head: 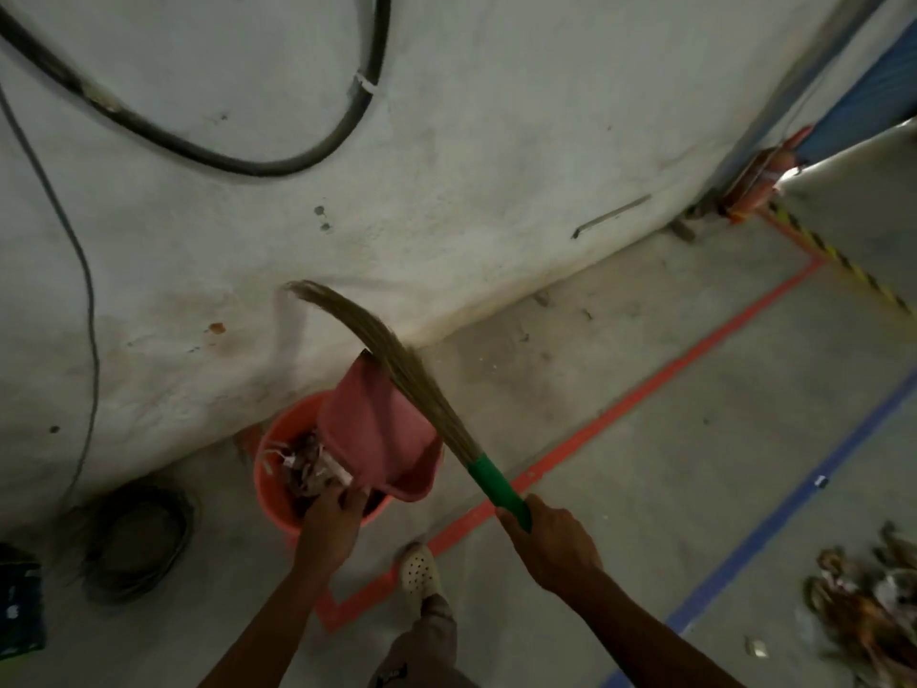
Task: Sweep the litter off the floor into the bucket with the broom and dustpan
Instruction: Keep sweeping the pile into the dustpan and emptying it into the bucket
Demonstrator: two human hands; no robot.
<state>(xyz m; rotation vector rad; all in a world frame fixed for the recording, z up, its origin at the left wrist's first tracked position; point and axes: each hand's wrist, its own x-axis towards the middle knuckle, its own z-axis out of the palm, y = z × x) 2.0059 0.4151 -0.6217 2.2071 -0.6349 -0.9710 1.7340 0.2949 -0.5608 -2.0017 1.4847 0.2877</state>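
Observation:
An orange bucket (pixel 270 481) stands on the floor against the wall, with paper scraps and leaves (pixel 307 466) inside. A pink dustpan (pixel 374 429) is tipped up over the bucket's right side. My left hand (pixel 330 521) grips the dustpan at its lower end, above the bucket's near rim. My right hand (pixel 553 543) grips the green handle of the grass broom (pixel 397 362). The broom's bristles arch up and left across the dustpan's upper edge toward the wall. A pile of dry leaves and litter (pixel 868 598) lies on the floor at the right edge.
A white wall fills the upper view with a thick black cable (pixel 238 163) looped on it. A coil of cable (pixel 136 536) lies left of the bucket. Red tape (pixel 640 397) and blue tape (pixel 789 508) cross the floor. My shoe (pixel 419 571) stands near the bucket. A red extinguisher (pixel 761 178) sits far right.

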